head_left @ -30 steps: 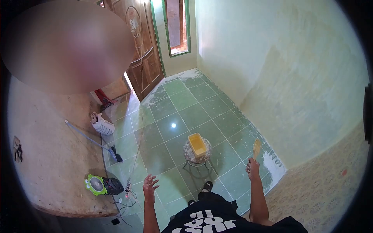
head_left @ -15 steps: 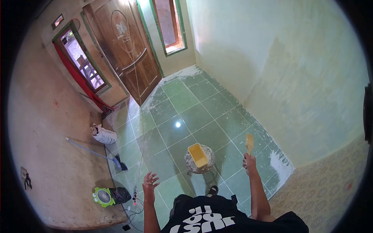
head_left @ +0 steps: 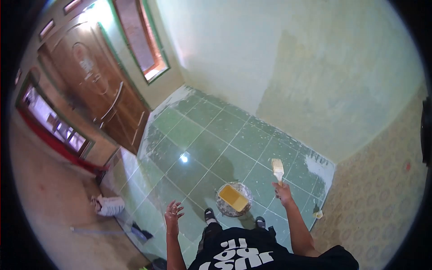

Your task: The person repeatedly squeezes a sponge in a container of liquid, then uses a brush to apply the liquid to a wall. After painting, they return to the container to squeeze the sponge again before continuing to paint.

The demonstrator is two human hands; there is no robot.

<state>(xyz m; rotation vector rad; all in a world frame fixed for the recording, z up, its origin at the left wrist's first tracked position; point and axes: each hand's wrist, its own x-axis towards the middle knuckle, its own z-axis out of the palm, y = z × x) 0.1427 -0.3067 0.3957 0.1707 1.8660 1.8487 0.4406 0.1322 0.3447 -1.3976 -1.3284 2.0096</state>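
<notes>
In my right hand [head_left: 283,192] is a paintbrush [head_left: 277,167], gripped by its handle with the pale bristles pointing away from me. My left hand [head_left: 172,214] hovers over the tiles with fingers spread and nothing in it; whitish smears show on the fingers. Between the hands, nearer the right one, a yellow rectangular tray [head_left: 234,198] rests on a round, paint-spattered stool [head_left: 220,205]. Neither hand touches the tray.
Green floor tiles [head_left: 205,114] carry white splatters along the wall. A wooden door [head_left: 85,76] stands at upper left. A white sack [head_left: 111,206] and a broom head [head_left: 141,232] lie at left. A small cup [head_left: 318,214] is by the patterned right wall.
The view has turned to the right, and the door and sack have shifted left. The brush now shows its broad side. My feet have come into view beside the stool.
</notes>
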